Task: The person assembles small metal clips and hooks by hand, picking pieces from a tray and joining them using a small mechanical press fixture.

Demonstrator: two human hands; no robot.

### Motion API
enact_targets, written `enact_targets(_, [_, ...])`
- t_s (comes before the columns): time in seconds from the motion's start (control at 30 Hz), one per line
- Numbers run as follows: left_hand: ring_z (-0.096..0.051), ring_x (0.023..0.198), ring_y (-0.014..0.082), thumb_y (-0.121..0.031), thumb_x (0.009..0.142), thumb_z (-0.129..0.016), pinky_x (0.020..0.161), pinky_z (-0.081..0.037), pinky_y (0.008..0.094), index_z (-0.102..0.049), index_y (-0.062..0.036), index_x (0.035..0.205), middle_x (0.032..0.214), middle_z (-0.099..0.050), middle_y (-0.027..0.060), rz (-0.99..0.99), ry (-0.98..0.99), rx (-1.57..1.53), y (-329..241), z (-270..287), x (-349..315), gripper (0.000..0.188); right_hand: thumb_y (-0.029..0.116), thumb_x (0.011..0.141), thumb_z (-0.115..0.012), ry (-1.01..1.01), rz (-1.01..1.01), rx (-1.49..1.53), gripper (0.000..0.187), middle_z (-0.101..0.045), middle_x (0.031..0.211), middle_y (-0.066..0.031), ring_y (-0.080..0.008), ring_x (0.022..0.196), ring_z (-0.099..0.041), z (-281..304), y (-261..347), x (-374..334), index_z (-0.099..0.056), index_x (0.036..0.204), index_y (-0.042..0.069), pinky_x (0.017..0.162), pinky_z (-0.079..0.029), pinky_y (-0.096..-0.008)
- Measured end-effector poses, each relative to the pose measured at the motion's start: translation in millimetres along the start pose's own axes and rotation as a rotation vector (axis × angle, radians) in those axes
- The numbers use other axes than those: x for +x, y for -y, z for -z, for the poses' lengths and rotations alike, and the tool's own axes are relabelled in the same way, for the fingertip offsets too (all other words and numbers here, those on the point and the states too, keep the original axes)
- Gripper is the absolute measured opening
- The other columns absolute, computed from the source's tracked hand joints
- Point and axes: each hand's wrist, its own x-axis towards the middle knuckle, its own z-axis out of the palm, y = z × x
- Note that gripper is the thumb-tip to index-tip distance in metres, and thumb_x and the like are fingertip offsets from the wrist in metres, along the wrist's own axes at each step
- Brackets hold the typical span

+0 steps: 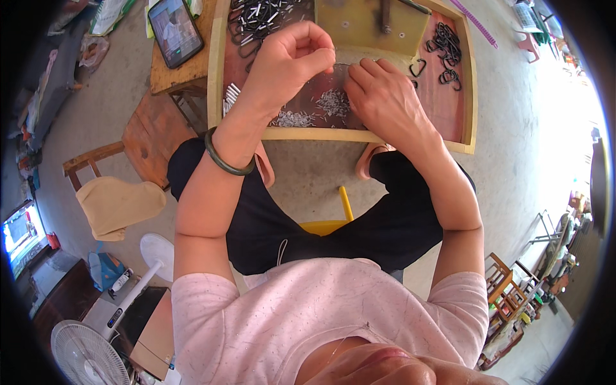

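Over a shallow wooden-framed tray (308, 133), my left hand (292, 64) is raised with its fingers curled and thumb pinched against them. What it holds, if anything, is too small to make out. My right hand (388, 96) is closed with bent fingers just beside it, lower, in front of a yellowish metal block (359, 32); its fingertips are hidden. Between and below the hands lie piles of tiny silver pins (333, 102). Short white-silver rods (231, 96) lie at the left edge. Black clips with silver pieces (256, 22) heap up at the far left, and black loop-shaped clips (446, 45) at the right.
A phone (175, 32) lies on a wooden stool (168, 78) left of the tray. A dark upright bolt (385, 16) stands on the metal block. A yellow seat (327, 227) shows between my legs. A white fan (88, 353) stands at lower left.
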Motion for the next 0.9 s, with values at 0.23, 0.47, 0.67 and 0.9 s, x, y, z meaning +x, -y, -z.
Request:
enact_targets(0.23, [-0.060, 0.072, 0.0053, -0.008, 0.083, -0.071, 0.066, -0.050, 0.0230, -0.062, -0.0025, 0.091, 0.081, -0.064, -0.0006, -0.051, 0.037, 0.353, 1, -13, -4, 0.013, 0.003, 0.073, -0.072, -0.295, -0.131, 0.372, 0.015, -0.060, 0.083, -0.0073, -0.0291, 0.079, -0.061, 26, -16, 8, -0.062, 0.083, 0.005, 0.069, -0.051, -0.0405])
enact_targets(0.47, [-0.062, 0.069, 0.0074, -0.010, 0.081, -0.073, 0.065, -0.051, 0.0239, -0.062, -0.0018, 0.093, 0.081, -0.064, 0.0010, -0.067, -0.012, 0.454, -2, -18, -5, 0.019, 0.005, 0.073, -0.074, -0.340, -0.073, 0.249, 0.016, -0.059, 0.083, -0.0055, -0.0259, 0.080, -0.061, 30, -13, 17, -0.063, 0.084, 0.006, 0.070, -0.051, -0.0386])
enact_targets(0.67, [-0.062, 0.068, 0.0075, -0.011, 0.081, -0.073, 0.065, -0.051, 0.0245, -0.062, -0.0017, 0.092, 0.081, -0.064, 0.0014, -0.068, -0.025, 0.457, -3, -17, -5, 0.019, 0.007, 0.072, -0.074, -0.318, -0.083, 0.188, 0.017, -0.059, 0.084, -0.0053, -0.0251, 0.081, -0.060, 31, -12, 17, -0.062, 0.083, 0.006, 0.071, -0.050, -0.0375])
enact_targets(0.9, [-0.060, 0.072, 0.0087, -0.010, 0.083, -0.073, 0.068, -0.051, 0.0254, -0.061, -0.0023, 0.094, 0.084, -0.064, 0.0011, -0.073, -0.022, 0.563, -5, -20, -7, 0.018, 0.008, 0.072, -0.074, -0.313, -0.055, 0.143, 0.017, -0.058, 0.085, -0.0051, -0.0248, 0.082, -0.060, 27, -11, 16, -0.062, 0.083, 0.006, 0.071, -0.050, -0.0375])
